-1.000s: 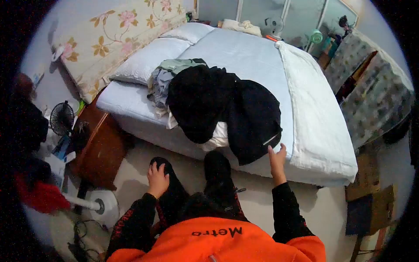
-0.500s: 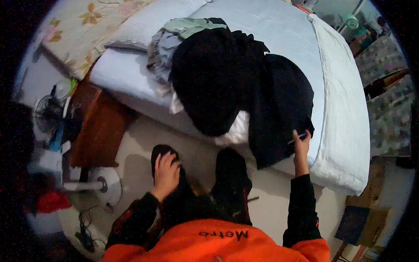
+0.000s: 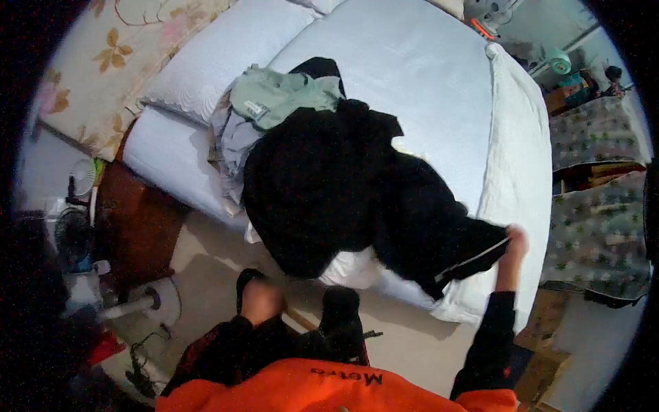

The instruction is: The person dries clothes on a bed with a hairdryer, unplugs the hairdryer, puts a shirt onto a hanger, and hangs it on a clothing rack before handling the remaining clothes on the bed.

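A large black garment (image 3: 309, 185) lies bunched on the near edge of the bed; its exact kind cannot be told. My right hand (image 3: 513, 247) is closed on the end of it, beside a thin white line, and stretches that end out to the right. My left hand (image 3: 263, 302) is over my lap, away from the clothes; its fingers are smeared by motion. Behind the black garment lies a pale green garment (image 3: 268, 99) with a small white label. A grey garment (image 3: 230, 147) hangs beside it. Some white cloth (image 3: 350, 269) shows underneath.
The bed (image 3: 412, 62) has a pale blue-white cover, with a white folded cloth (image 3: 518, 137) along its right side. A wooden piece of furniture (image 3: 137, 213) and a fan (image 3: 74, 233) stand at the left. Patterned curtains (image 3: 597, 226) hang over shelves at the right.
My right hand has moved right and slightly down, pulling the end of the black garment out sideways. My left hand has dropped a little. The view has shifted.
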{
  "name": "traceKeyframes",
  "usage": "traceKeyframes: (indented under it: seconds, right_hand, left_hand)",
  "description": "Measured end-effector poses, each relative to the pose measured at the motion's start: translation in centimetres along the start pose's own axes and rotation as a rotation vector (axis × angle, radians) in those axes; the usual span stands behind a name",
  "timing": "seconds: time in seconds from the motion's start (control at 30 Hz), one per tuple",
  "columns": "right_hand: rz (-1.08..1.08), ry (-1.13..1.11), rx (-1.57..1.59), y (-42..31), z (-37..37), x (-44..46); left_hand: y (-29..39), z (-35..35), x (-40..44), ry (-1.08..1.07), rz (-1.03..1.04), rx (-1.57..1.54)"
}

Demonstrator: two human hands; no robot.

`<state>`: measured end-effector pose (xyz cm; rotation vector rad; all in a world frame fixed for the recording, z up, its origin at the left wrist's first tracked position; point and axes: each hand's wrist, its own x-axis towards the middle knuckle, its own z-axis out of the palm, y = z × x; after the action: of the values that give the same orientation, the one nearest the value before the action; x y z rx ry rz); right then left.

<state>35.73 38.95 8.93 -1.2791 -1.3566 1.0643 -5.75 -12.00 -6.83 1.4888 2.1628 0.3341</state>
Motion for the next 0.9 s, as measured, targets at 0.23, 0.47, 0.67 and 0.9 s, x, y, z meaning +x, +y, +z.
traceKeyframes:
  seconds: [0.23, 0.47, 0.67, 0.9]
  right_hand:
    - [-0.978, 0.374, -0.751, -38.9, -16.2, 16.1]
    - [-1.007, -0.094, -0.478, -52.7, -3.2, 11.8]
    - [-0.876, -0.29, -0.622, -54.9, -4.2, 4.1]
    - [-0.252, -1.813, -0.862, -45.2, 7.1, -6.4]
  left_hand:
    - [13.4, -7.3, -4.2, -0.224, -0.302, -0.33]
    - [20.2, -11.5, -3.5, -0.029, -0.183, -0.481]
    - [23.1, -19.6, -2.3, 0.074, -0.295, -0.736]
    - [35.6, -34.1, 6.8, 0.381, 0.483, -0.462]
